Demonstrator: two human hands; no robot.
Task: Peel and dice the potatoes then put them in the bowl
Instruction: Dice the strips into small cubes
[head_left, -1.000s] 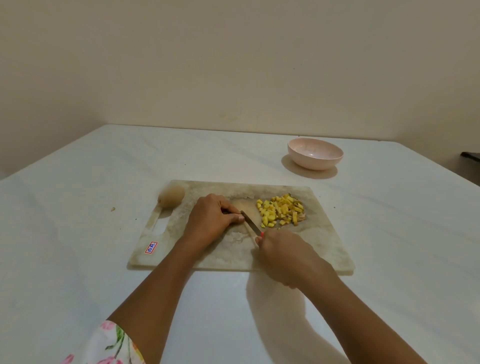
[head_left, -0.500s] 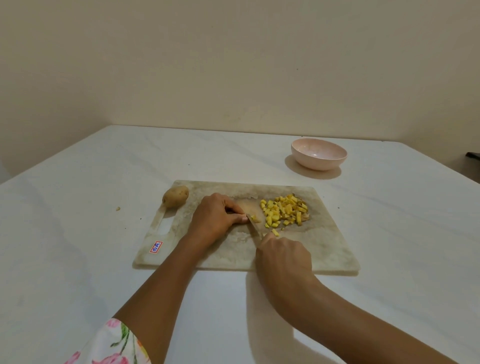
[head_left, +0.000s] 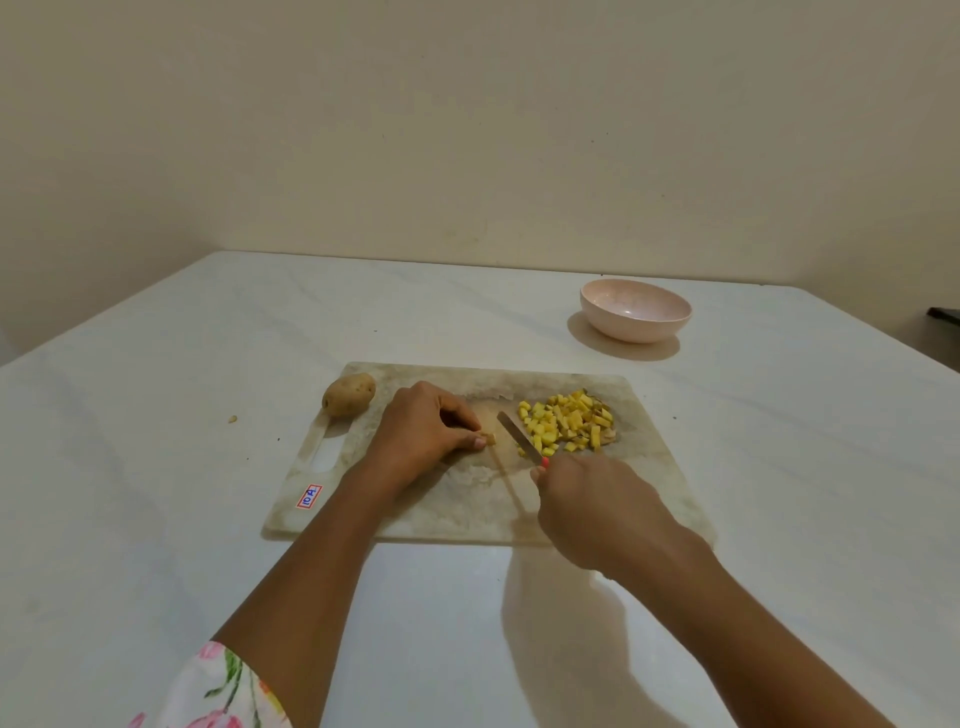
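A pale marbled table (head_left: 156, 519) fills the lower two thirds of the frame, with a plain beige wall behind it. A worn, mottled cutting board (head_left: 467, 499) lies flat at the centre, its handle slot toward the left. The left hand (head_left: 421, 431) rests on the middle of the board, fingers curled under and bunched together, the tips pinching a small potato piece (head_left: 489, 439) down against the surface. The right hand (head_left: 597, 509) sits over the lower right part of the board, closed around the handle of a knife (head_left: 514, 434). Only a red bit of the handle shows, and the grasping fingers are mostly hidden behind the back of the hand. The blade points up and left, between the held piece and the diced potato (head_left: 566, 421) heaped near the board's upper right. A pink bowl (head_left: 636, 330) stands upright on the table beyond the board, at upper right, well apart from the dice. A whole unpeeled potato (head_left: 348, 395) sits at the board's upper left corner. A small red and blue sticker (head_left: 308, 497) marks the lower left corner.
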